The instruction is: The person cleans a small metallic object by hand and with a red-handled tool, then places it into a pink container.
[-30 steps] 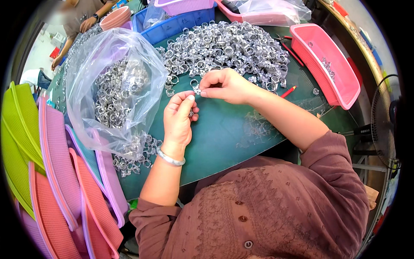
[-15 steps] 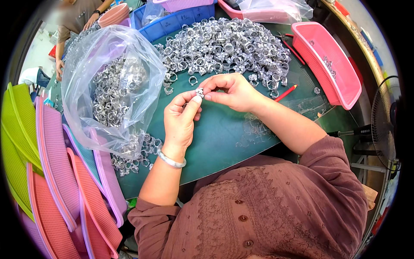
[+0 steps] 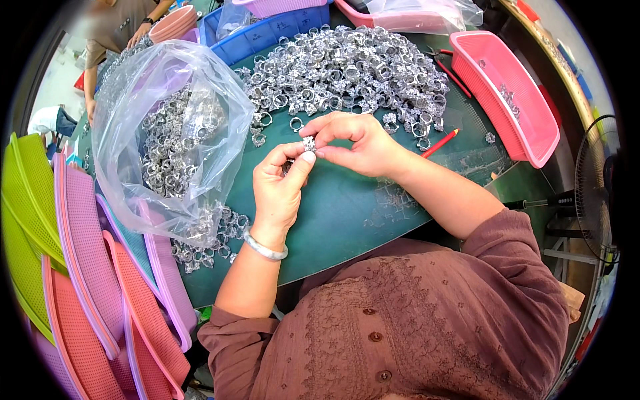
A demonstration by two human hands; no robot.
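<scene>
Now that the silver ring (image 3: 309, 144) has tipped its studded face upward, the left hand (image 3: 280, 190) and right hand (image 3: 367, 148) pinch it from either side above the green surface (image 3: 333, 217), near the ring heap (image 3: 353, 70), so that face lies exposed.

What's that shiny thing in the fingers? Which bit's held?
A silver ring, between the left hand and right hand; I can't tell exactly which part is gripped.

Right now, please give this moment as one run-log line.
left hand: pinches silver ring; right hand: at same ring; beyond hands: ring pile; at left: clear bag of rings
</scene>
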